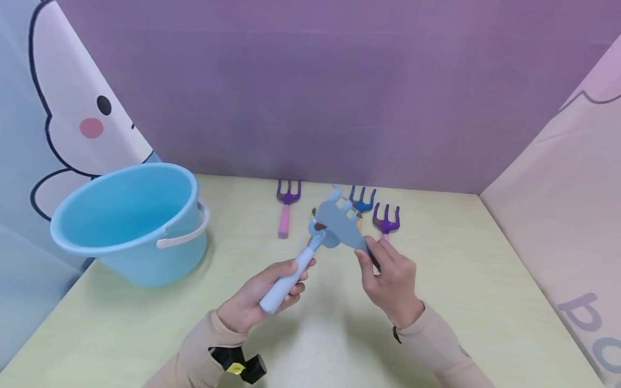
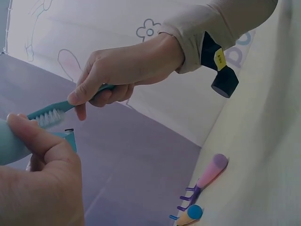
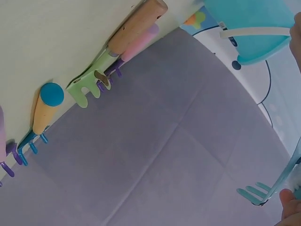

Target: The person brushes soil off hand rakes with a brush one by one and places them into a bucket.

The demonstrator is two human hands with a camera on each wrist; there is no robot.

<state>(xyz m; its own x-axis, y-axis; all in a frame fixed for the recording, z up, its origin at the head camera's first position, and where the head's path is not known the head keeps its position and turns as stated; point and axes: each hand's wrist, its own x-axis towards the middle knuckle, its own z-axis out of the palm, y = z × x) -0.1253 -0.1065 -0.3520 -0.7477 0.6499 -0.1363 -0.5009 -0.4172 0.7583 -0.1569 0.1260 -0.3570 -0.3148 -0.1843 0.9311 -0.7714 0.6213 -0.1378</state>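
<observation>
My left hand (image 1: 254, 296) grips the light blue handle of a small toy hand rake (image 1: 286, 284), its head pointing up and away. A brown smudge shows near the rake's neck. My right hand (image 1: 395, 277) pinches the dark handle end of a flat blue brush (image 1: 345, 226). In the head view the brush's broad back overlaps the rake's head, with the tines showing behind it. The left wrist view shows the brush's white bristles (image 2: 51, 118) close over the rake's head. The rake's tines (image 3: 255, 192) show in the right wrist view.
A light blue bucket (image 1: 145, 264) with a white handle stands left. Two purple rakes (image 1: 284, 215) with pink handles, a blue rake (image 1: 363, 206) and a green rake (image 3: 91, 80) with a brown-stained head lie toward the back. Printed fabric walls (image 1: 310, 97) enclose the table (image 1: 461, 280).
</observation>
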